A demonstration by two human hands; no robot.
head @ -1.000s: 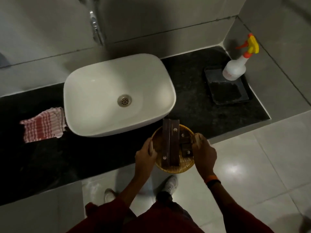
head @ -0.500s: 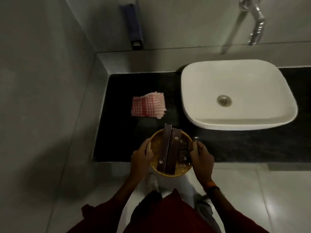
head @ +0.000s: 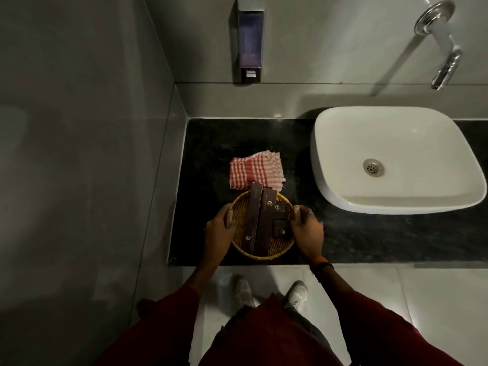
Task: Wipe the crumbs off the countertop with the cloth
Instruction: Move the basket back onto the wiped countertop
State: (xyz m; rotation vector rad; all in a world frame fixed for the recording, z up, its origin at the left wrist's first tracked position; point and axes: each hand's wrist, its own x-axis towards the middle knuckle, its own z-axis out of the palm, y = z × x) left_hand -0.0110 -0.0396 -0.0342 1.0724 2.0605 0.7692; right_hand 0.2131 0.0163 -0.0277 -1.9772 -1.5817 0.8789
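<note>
On black countertop (head: 343, 233) by grey wall: checked cloth (head: 253, 171), wicker basket (head: 264, 250), white basin (head: 396, 159).

Your round woven wicker basket (head: 264, 249) hides the near edge of the red-and-white checked cloth (head: 254, 170); crumbs on the black stone table (head: 211, 143) are too small to tell.
</note>
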